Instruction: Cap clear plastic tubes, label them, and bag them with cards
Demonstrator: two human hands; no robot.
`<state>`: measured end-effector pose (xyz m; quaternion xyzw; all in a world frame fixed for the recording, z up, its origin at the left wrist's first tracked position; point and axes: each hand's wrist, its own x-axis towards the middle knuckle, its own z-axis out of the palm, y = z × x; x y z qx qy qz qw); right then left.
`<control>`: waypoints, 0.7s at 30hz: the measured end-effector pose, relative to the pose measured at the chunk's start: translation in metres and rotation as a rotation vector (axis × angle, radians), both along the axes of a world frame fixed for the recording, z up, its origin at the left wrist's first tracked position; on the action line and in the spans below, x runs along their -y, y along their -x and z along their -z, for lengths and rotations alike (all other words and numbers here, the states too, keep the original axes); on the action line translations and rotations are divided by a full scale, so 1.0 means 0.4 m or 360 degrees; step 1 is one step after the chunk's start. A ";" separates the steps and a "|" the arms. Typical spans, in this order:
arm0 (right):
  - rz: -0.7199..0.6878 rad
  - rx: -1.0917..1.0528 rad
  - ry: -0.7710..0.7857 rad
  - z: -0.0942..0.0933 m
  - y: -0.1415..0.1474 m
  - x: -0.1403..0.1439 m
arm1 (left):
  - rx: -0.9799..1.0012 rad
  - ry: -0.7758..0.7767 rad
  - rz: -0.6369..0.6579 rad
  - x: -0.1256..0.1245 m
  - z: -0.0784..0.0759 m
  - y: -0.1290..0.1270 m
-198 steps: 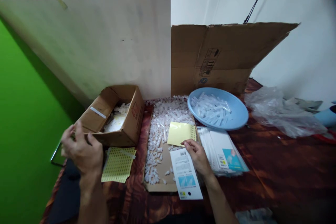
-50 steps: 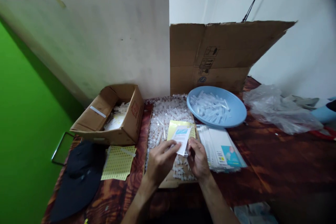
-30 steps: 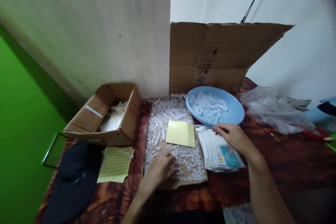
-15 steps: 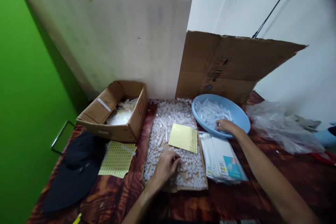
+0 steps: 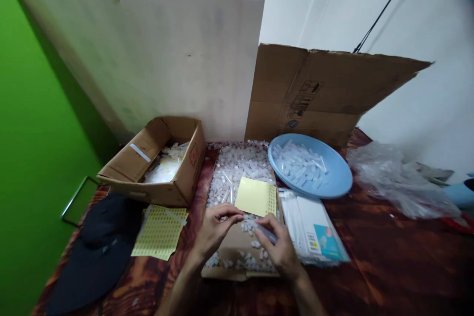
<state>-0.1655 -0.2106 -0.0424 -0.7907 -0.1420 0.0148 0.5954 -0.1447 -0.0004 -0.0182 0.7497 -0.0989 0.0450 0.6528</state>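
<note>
Left hand [image 5: 215, 229]: over the cardboard sheet [image 5: 233, 249], fingers pinched together on something too small to make out.
Right hand [image 5: 279, 249]: just right of the left hand, fingers closed on a small clear tube [image 5: 264, 231].
Small white pieces [image 5: 239, 165]: heaped on the cardboard sheet, mostly its far half.
Yellow sticker sheet [image 5: 256, 196]: on the cardboard sheet, just beyond both hands.
Blue bowl [image 5: 335, 177]: beyond the sheet's right corner, holding clear tubes.
Packet stack [image 5: 314, 227]: touching the sheet's right edge.

No wording is legible: black handling symbols on the cardboard sheet [image 5: 326, 94] at twelve o'clock, a red mark on the small box [image 5: 193, 154].
</note>
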 end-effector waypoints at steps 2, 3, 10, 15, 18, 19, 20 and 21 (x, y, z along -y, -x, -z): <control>0.0061 -0.0018 -0.0176 0.040 0.010 -0.054 | 0.0050 -0.0079 0.0113 0.003 -0.002 -0.002; 0.0073 -0.0021 -0.0245 0.054 0.008 -0.068 | 0.0071 -0.0100 0.0143 0.002 -0.003 -0.002; -0.0065 -0.0050 -0.0387 0.060 -0.013 -0.080 | 0.0141 -0.0213 0.0095 -0.031 -0.024 0.009; -0.0071 -0.0048 -0.0414 0.043 -0.021 -0.098 | 0.0094 -0.0248 0.0139 -0.052 -0.031 0.001; -0.0060 0.0033 -0.0366 0.027 -0.031 -0.104 | 0.0052 -0.0211 0.0171 -0.051 -0.038 -0.014; -0.0043 0.0071 -0.0337 0.017 -0.036 -0.103 | 0.0041 -0.0209 0.0172 -0.048 -0.043 -0.020; -0.0031 0.0107 -0.0304 0.006 -0.042 -0.100 | 0.0038 -0.0220 0.0170 -0.045 -0.049 -0.026; -0.0032 0.0136 -0.0269 -0.008 -0.049 -0.097 | 0.0043 -0.0245 0.0167 -0.041 -0.057 -0.031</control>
